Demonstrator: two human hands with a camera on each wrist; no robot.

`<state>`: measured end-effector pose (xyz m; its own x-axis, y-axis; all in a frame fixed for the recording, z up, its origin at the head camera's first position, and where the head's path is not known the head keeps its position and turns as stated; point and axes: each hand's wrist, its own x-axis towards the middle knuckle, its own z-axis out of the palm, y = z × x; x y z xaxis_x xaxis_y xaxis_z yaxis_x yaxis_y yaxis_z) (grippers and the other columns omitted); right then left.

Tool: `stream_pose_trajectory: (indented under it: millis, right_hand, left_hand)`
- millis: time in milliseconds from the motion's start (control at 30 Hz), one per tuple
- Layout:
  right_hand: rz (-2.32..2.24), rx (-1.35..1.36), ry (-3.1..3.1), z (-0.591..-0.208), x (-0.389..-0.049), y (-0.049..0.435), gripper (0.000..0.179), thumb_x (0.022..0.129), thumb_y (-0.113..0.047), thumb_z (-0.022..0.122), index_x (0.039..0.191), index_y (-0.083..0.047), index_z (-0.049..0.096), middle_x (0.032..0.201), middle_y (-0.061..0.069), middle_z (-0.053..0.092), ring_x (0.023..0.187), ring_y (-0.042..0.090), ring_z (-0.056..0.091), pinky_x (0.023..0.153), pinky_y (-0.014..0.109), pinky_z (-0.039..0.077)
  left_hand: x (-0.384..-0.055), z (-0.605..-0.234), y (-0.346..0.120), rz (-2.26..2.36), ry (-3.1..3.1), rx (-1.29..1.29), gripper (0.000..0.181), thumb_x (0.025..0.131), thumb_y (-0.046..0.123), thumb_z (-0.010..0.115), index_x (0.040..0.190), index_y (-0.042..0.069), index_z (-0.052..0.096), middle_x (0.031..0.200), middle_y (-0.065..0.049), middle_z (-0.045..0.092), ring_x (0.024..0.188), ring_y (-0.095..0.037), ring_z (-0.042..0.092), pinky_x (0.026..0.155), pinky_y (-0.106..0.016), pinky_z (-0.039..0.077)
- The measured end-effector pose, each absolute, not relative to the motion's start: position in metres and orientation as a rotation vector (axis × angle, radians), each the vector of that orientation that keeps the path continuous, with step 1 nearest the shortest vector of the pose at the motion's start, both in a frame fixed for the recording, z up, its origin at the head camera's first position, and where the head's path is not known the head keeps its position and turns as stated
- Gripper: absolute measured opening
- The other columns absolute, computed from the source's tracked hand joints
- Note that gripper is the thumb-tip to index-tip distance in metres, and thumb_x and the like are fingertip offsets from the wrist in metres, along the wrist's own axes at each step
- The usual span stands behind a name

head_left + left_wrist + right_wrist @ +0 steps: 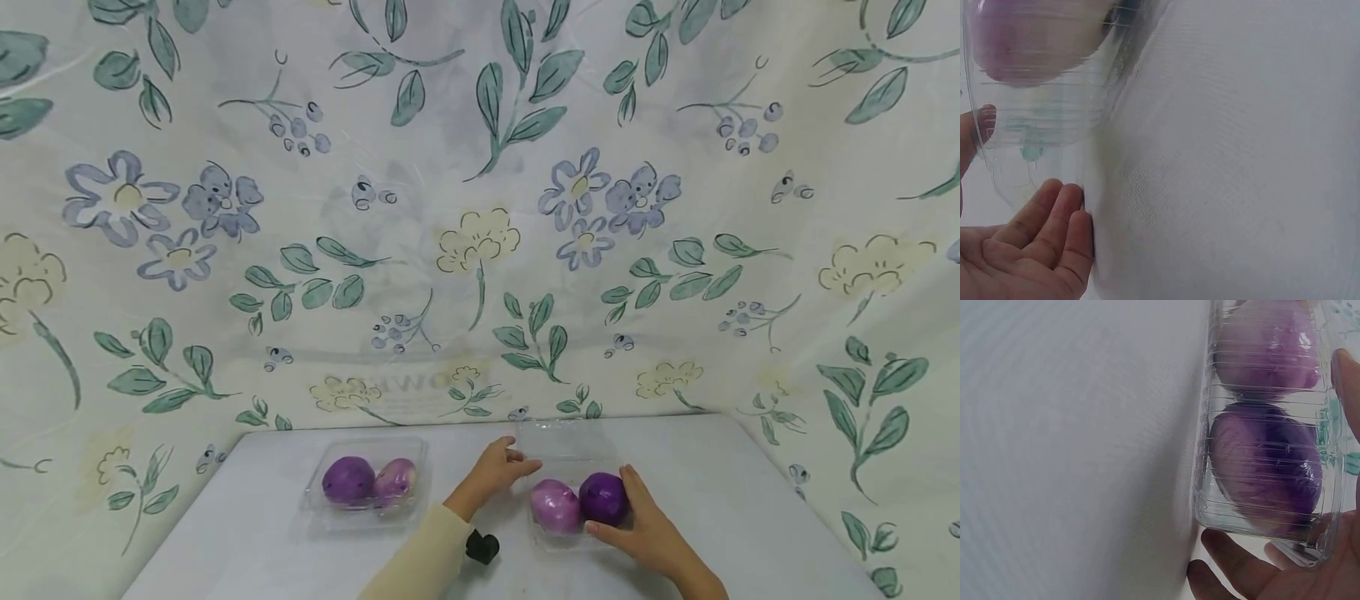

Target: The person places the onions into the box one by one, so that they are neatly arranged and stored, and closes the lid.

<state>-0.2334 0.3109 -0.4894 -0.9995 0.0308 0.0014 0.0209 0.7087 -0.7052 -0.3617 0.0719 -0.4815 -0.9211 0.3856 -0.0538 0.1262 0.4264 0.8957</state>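
A clear plastic clamshell box (558, 546) stands at the right of the table with its lid (562, 439) folded back toward the wall. Two round, glossy purple items sit in it, a lighter one (556, 506) and a darker one (603, 499). My right hand (645, 525) grips the box's right end, thumb along the front and fingers round the side and back. At the back left corner, near the hinge, is my left hand (495, 473). Its fingers (1047, 225) are slightly bent and rest low by the tabletop, thumb beside the box.
A second clear box (365, 515) stands at the left of the white table (247, 500), holding two purple items (348, 481). A small black object (482, 547) shows beside the left sleeve. Floral sheeting (480, 250) rises behind the table and along both sides.
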Motion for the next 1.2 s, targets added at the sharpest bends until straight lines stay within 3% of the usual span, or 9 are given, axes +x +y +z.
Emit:
stream_pose_trajectory:
  millis: [300, 767, 1200]
  right_hand:
    - [1.193, -0.034, -2.884, -0.4871, -0.2334, 0.3116, 0.118, 0.08, -0.054, 0.076, 0.155, 0.008, 0.009, 0.162, 0.028, 0.006, 0.149, 0.047, 0.011, 0.117, 0.064, 0.015]
    - [1.221, -0.031, -2.877, -0.486, -0.2344, 0.3112, 0.117, 0.08, -0.052, 0.076, 0.154, 0.009, 0.008, 0.162, 0.028, 0.005, 0.149, 0.047, 0.01, 0.117, 0.063, 0.014]
    - [1.218, -0.029, -2.868, -0.4876, -0.2339, 0.3101, 0.116, 0.08, -0.05, 0.077, 0.154, 0.01, 0.01, 0.161, 0.03, 0.007, 0.148, 0.047, 0.011, 0.117, 0.063, 0.015]
  left_hand:
    - [-0.3632, -0.4786, 0.0723, 1.568, 2.312, 0.468, 0.084, 0.092, 0.029, 0.071, 0.151, -0.008, 0.025, 0.141, -0.024, 0.055, 0.127, -0.039, 0.056, 0.11, -0.058, 0.038]
    - [-0.3687, -0.4785, 0.0743, 1.617, 2.272, 0.531, 0.079, 0.09, 0.017, 0.073, 0.151, -0.006, 0.028, 0.142, -0.021, 0.055, 0.13, -0.04, 0.052, 0.107, -0.057, 0.042]
    - [-0.3653, -0.4779, 0.0748, 1.629, 2.322, 0.604, 0.075, 0.088, 0.013, 0.074, 0.149, -0.002, 0.035, 0.141, -0.02, 0.056, 0.124, -0.04, 0.056, 0.099, -0.053, 0.05]
